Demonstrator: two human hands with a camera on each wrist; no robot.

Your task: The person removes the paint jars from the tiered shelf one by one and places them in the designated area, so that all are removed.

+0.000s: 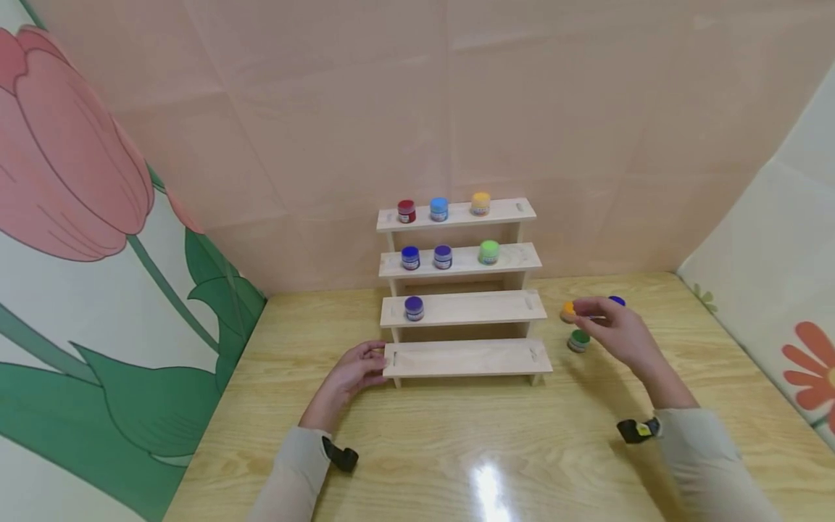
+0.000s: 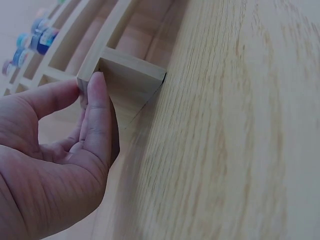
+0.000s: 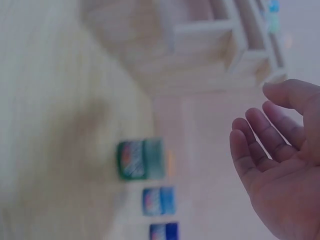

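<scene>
Right hand (image 1: 616, 335) (nearer): bent fingers, thumb apart, empty | Green jar (image 1: 578, 341): upright on tabletop (image 1: 404, 449), 6 o'clock from those fingertips | Left hand (image 1: 355, 372): at 9 o'clock, pinching wooden shelf (image 1: 466, 359)

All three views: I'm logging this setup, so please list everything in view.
Table: 1, light wood, foreground.
Shelf: 1, pale wood, middle of table, four steps.
Top-step jars: 3, red, light blue, orange, left to right.
Second-step jars: 3, blue, purple, light green, left to right.
Third-step jar: 1, purple, left end.
Table jars: 4, green, orange, two blue, right of shelf.
Backdrop: 1, pinkish beige, behind.
Tulip picture: 1, pink and green, left side.
Flower picture: 1, orange, right side.
Wrist cameras: 2, black, one per wrist.
Sleeves: 2, light beige, both arms.
Left hand: 1, bare, pinching bottom step's left end.
Right hand: 1, bare, near table jars, holding nothing.
</scene>
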